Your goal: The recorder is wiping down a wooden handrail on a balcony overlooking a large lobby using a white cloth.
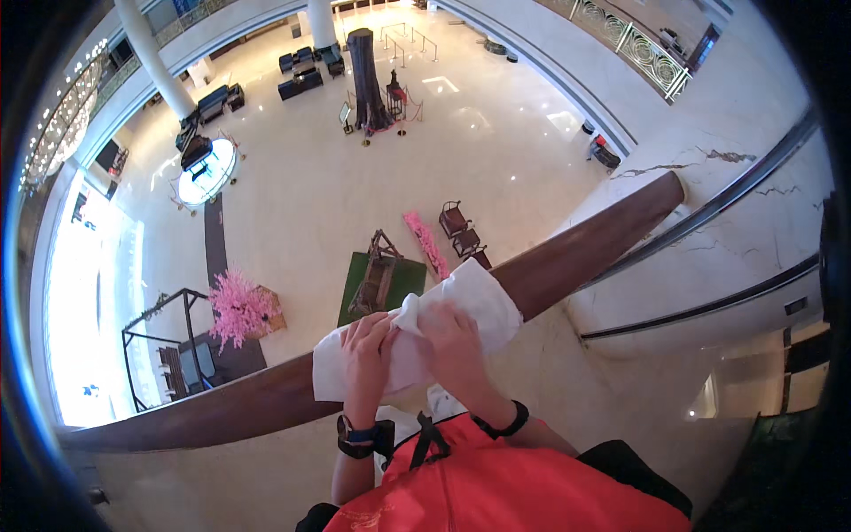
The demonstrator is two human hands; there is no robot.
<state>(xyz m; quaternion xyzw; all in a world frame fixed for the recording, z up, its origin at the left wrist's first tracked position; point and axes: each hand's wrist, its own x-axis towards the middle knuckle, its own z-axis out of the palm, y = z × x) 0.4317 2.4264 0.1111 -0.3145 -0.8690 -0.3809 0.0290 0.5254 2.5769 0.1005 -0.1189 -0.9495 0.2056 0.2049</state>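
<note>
A white cloth [482, 292] lies draped across a brown wooden handrail [572, 256], its two ends spread out along the rail and its middle bunched into a fold. My left hand [367, 342] has its fingers curled on the cloth just left of that fold. Slightly blurred, my right hand [451, 336] grips the bunched part from the right side. Both hands are close together over the rail, and the cloth hides the rail's surface beneath them. Dark bands circle both wrists, and a watch sits on the left one.
Beyond the rail, far below, is a polished lobby floor [299, 179]. On it stand a pink blossom tree [243, 309], a swing frame [189, 332], a tall dark trunk [367, 80], chairs [459, 223] and a lit round platform with a piano [207, 174]. A marble wall [725, 239] meets the rail's right end.
</note>
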